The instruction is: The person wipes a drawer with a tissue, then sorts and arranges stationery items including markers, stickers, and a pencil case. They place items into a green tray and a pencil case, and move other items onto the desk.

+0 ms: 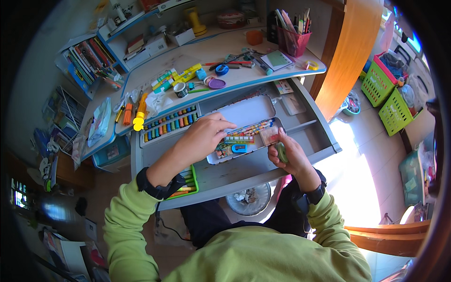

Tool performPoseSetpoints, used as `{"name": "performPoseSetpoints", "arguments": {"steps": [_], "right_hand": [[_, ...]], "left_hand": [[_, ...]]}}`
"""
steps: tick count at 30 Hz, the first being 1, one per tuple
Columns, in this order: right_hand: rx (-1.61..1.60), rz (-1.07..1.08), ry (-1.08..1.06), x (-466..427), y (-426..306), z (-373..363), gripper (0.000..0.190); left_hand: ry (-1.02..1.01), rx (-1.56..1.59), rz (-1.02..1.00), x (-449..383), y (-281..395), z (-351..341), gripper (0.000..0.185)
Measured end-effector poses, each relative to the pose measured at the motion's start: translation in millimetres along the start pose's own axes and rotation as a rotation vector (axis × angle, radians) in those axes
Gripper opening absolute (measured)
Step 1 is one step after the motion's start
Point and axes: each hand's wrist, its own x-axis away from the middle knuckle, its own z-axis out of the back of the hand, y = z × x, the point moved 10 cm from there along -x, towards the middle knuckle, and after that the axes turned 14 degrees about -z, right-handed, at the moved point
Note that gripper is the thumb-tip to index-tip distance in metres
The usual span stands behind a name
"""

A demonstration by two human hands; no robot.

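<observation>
An open pencil tin (246, 112), lid tilted back, lies in the pulled-out desk drawer (218, 183). It holds several patterned pencils (252, 129), a piano-keyboard-patterned item (239, 140) and a blue pencil sharpener (239, 148). Over the tin's left part is my left hand (204, 135), thumb and forefinger close together; whether anything sits between them is hidden. My right hand (294, 153), at the tin's right end, grips a round green object (281, 152), apparently a tape roll. By its thumb is a small clear case (269, 135) with pinkish contents; I cannot tell if the hand touches it.
Left in the drawer sits a bead abacus (171, 125), and a green tray (192, 181) lies nearer me. Glue sticks (164, 81), tape and pens crowd the desktop (141, 75). A red pen basket (294, 40) stands at the back right. Below the drawer is a waste bin (250, 201).
</observation>
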Motion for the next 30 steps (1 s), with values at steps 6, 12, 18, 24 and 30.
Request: {"name": "performPoseSetpoints", "arguments": {"steps": [6, 12, 18, 24, 30], "right_hand": [[-0.005, 0.0, 0.002, -1, 0, 1, 0.049], [0.03, 0.024, 0.025, 1, -2, 1, 0.05], [0.036, -0.004, 0.009, 0, 0, 0, 0.051], [0.054, 0.012, -0.013, 2, -2, -3, 0.049], [0.017, 0.001, -0.016, 2, 0, -2, 0.049]], "left_hand": [[-0.127, -0.111, 0.0, 6, 7, -12, 0.024], [-0.21, -0.31, 0.032, 12, 3, -18, 0.022], [-0.238, -0.458, 0.052, 12, 0, -19, 0.021], [-0.311, -0.459, 0.089, 10, -1, -17, 0.021], [-0.186, -0.424, -0.036, -2, 21, -11, 0.026]]}}
